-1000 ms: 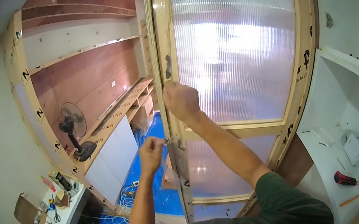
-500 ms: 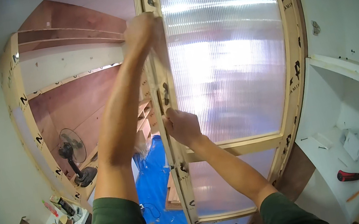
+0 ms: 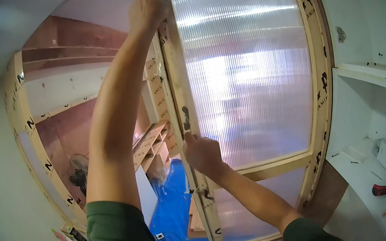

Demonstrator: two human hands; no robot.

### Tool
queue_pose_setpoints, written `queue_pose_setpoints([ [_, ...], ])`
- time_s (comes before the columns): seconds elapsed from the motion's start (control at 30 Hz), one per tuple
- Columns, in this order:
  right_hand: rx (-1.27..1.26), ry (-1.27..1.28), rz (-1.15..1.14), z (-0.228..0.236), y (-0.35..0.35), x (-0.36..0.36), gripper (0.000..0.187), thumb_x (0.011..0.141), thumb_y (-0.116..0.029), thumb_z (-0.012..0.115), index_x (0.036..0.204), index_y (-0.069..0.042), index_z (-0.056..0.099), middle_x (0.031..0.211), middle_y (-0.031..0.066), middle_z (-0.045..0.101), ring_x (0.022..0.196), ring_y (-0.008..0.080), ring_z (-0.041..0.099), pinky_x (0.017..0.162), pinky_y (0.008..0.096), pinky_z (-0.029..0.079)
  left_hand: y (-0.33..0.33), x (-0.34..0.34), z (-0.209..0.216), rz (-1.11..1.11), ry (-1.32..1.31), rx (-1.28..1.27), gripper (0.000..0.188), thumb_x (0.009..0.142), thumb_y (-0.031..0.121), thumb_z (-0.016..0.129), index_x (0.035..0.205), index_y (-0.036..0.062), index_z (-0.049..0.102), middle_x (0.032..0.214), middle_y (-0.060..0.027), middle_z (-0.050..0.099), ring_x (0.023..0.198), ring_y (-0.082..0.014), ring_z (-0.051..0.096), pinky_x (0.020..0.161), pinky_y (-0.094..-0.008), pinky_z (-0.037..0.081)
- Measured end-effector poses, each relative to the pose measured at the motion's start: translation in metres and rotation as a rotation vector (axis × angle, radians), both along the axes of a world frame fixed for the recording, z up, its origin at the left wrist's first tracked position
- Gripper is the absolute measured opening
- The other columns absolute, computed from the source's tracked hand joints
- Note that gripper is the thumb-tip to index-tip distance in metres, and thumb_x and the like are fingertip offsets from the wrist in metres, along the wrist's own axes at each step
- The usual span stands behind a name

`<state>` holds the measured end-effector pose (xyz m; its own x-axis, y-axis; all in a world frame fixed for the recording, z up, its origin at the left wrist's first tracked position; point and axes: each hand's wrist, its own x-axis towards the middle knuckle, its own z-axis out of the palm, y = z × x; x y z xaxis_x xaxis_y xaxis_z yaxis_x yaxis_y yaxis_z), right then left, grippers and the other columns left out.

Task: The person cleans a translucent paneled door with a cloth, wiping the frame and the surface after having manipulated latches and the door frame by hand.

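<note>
Left hand (image 3: pixel 149 10) looks clasped round the upper left edge of the upright door (image 3: pixel 178 79); right hand (image 3: pixel 203 154) is curled lower on that edge, can't tell if it's pinching anything. If the door swings, the left could get squashed imo.

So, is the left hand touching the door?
Touching. The head view shows the left hand clasping the left edge of the ribbed-panel door, thumb across its front.

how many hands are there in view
2: the left hand is high up at the left upright of the wooden frame, and the right hand is lower down at the same upright. No other hand shows.
</note>
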<state>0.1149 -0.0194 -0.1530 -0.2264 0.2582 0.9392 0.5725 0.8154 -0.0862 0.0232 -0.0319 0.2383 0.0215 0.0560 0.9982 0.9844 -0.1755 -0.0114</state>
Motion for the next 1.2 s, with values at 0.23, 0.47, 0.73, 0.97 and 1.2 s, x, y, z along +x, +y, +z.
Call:
queue_pose_setpoints([
  [0.23,-0.042,0.05,0.034,-0.02,0.016,-0.004,0.014,0.095,-0.019,0.062,0.1,-0.008,0.054,0.079,0.0138,0.067,0.065,0.0385,0.069,0.058,0.0485,0.056,0.033,-0.031,0.067,-0.053,-0.154,-0.019,0.041,0.079,0.037,0.076,0.094,-0.0012,0.075,0.102,-0.0236,0.075,0.098,-0.0364,0.074,0.083,-0.0457,0.058],
  [0.47,0.04,0.075,-0.027,-0.015,0.006,-0.004,0.012,0.095,-0.017,0.063,0.098,-0.007,0.057,0.076,0.0155,0.063,0.057,0.0351,0.064,0.05,0.0464,0.051,0.049,-0.059,0.048,-0.311,-0.192,-0.03,0.037,0.084,0.032,0.076,0.105,0.0024,0.075,0.109,-0.015,0.074,0.092,-0.0314,0.07,0.078,-0.0409,0.055],
  [0.73,0.022,0.197,0.089,-0.024,0.005,-0.011,0.01,0.094,-0.016,0.067,0.095,-0.008,0.06,0.073,0.0142,0.064,0.059,0.036,0.065,0.054,0.0458,0.052,0.025,-0.058,0.034,-0.635,-0.179,0.086,0.017,0.097,0.011,0.065,0.094,-0.0048,0.065,0.09,-0.0142,0.067,0.069,-0.0189,0.058,0.053,-0.0362,0.046],
  [0.97,-0.033,0.384,0.122,-0.022,-0.013,-0.003,0.012,0.086,-0.004,0.071,0.097,-0.003,0.065,0.116,0.0168,0.065,0.087,0.0363,0.068,0.067,0.0437,0.056,-0.028,-0.027,-0.133,-0.198,0.733,-0.216,0.021,0.097,-0.003,0.052,0.105,-0.0032,0.072,0.138,-0.0245,0.059,0.119,-0.0367,0.067,0.096,-0.0425,0.061],
  [1.2,0.136,0.449,0.24,-0.025,-0.009,-0.034,0.013,0.082,0.005,0.066,0.092,0.002,0.058,0.122,0.0204,0.062,0.103,0.039,0.065,0.081,0.0443,0.058,-0.057,-0.041,-0.183,-0.02,1.082,-0.498,0.024,0.095,0.004,0.061,0.114,0.0081,0.076,0.147,-0.0162,0.056,0.113,-0.03,0.07,0.086,-0.0378,0.063],
])
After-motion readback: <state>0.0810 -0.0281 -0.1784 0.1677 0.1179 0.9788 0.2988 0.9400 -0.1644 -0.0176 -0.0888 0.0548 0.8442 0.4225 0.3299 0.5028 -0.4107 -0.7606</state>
